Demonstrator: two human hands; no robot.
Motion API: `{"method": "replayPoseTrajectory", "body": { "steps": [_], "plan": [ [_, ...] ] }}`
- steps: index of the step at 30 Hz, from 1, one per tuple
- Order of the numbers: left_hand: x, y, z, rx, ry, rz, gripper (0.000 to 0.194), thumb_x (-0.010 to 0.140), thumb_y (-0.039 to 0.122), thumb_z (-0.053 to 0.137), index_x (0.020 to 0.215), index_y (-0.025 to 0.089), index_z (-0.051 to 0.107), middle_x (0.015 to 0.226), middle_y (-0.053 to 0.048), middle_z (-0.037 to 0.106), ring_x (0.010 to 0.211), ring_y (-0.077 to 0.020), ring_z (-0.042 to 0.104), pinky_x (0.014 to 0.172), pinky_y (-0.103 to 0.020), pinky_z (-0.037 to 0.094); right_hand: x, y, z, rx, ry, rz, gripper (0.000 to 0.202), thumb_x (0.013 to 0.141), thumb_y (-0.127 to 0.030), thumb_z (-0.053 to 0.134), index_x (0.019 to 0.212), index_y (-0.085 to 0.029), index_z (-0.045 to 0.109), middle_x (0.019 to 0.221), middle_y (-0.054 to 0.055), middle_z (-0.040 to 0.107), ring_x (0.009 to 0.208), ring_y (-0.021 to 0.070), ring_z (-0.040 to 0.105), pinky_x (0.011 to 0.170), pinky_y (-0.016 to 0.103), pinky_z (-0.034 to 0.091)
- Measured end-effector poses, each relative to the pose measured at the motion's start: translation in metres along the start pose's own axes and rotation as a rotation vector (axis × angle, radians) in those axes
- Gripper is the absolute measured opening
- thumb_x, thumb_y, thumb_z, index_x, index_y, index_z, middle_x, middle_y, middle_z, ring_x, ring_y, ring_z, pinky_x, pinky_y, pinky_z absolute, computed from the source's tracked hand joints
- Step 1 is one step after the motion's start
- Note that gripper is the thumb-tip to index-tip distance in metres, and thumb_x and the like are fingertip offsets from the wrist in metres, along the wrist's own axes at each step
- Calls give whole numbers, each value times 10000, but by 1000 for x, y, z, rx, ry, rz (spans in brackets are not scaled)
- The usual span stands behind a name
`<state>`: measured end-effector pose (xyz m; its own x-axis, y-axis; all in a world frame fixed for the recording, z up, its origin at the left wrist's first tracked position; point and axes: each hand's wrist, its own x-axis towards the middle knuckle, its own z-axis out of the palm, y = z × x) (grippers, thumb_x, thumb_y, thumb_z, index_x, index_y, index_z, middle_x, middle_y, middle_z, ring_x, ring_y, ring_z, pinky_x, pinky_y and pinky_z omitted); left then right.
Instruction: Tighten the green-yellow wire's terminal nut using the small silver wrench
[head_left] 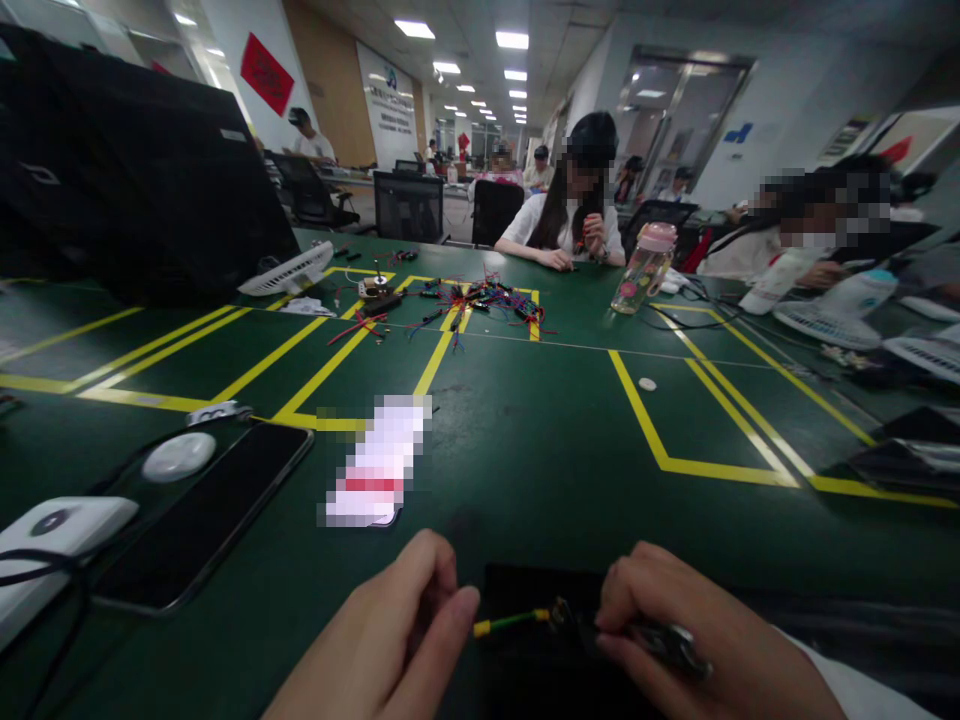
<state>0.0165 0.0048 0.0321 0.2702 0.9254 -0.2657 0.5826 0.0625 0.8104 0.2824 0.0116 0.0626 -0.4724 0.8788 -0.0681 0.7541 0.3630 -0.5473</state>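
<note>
My left hand (390, 630) is curled at the bottom centre, its thumb bent towards the index finger. Whatever lies inside its fingers is hidden. Just right of the thumb is a short green wire (514, 622) with yellow ends. The wire's right end meets the small metallic front of a dark plier-like hand tool (667, 645); I cannot tell whether the tool grips it. My right hand (667, 610) is closed around this tool, with a shiny part sticking out beside the palm. Below both hands is a black surface (540, 585).
A phone with a lit screen (382, 460) lies ahead of my left hand. Further left are a dark phone (210, 510), a white oval object (178, 457) and a white device (60, 530). Beyond are tangled wires (487, 297), a bottle (645, 265) and a seated person (574, 215).
</note>
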Motion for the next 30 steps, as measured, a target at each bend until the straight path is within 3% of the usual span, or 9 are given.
{"method": "replayPoseTrajectory", "body": {
  "steps": [2,3,7,9,15,23,30],
  "plan": [
    [7,4,1,122,-27,-70,378,935,570,370,840,239,527,796,-13,593,770,-213,576,664,-312,442,1,0,-3,23,-22,-14,144,791,-82,523,790,-220,564,764,12,608,701,196,593,581,285,468],
    [9,4,2,99,-87,-124,406,935,580,349,836,231,531,783,-14,586,746,-207,587,616,-287,446,1,0,-4,35,-37,-14,149,789,-77,530,789,-222,567,773,10,611,705,192,588,582,279,462],
    [15,-5,7,-201,-380,-274,443,918,590,372,786,199,533,643,24,534,437,-105,472,347,-179,323,7,-3,-12,56,-110,-26,181,779,-50,556,807,-228,579,802,-5,618,741,181,576,614,265,450],
    [19,-10,9,-259,-426,-254,372,917,526,425,779,193,522,597,45,522,385,-76,416,323,-154,294,9,-4,-13,52,-108,-12,165,781,-63,558,812,-224,580,801,-2,611,739,184,573,631,283,450],
    [28,-22,18,-334,-328,-168,370,949,509,362,779,194,457,580,70,499,349,-50,403,312,-128,297,-1,1,-7,97,23,148,91,876,-230,485,791,-223,516,757,5,586,674,182,576,602,296,466],
    [27,-22,22,-363,-262,-141,468,953,576,325,770,176,484,549,74,462,375,-53,418,326,-126,301,-4,-2,6,-5,36,104,52,820,-180,565,780,-212,555,757,13,604,642,172,594,569,268,486],
    [24,-19,21,-330,-268,-141,274,923,442,485,808,194,465,625,70,526,388,-47,425,320,-110,299,4,-1,2,21,-38,16,97,795,-112,553,793,-206,576,764,23,599,687,190,596,594,287,483]
  ]
}}
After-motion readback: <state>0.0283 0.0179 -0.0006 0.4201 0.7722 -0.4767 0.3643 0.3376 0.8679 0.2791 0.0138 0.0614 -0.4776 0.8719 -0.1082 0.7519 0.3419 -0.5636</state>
